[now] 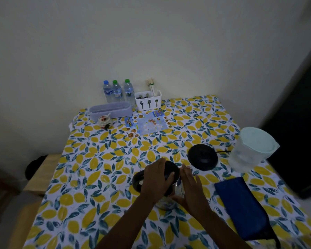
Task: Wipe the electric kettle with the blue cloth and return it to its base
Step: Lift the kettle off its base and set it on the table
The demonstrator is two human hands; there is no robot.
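The electric kettle [171,193], steel with a black lid and handle, stands on the lemon-print tablecloth near the front middle, off its base. My left hand [155,179] lies over the kettle's lid, fingers curled on it. My right hand [190,187] presses flat against the kettle's right side, fingers spread. The round black base [202,157] sits just behind and to the right, its cord running off to the right. The blue cloth [241,207] lies folded flat on the table to the right of my hands, untouched.
A translucent lidded jug [250,150] stands at the right edge. At the back are three water bottles [117,90], a white cutlery caddy [148,100], a lilac box [110,109], a small jar [104,121] and a printed leaflet [147,123]. The table [97,159] meets the wall.
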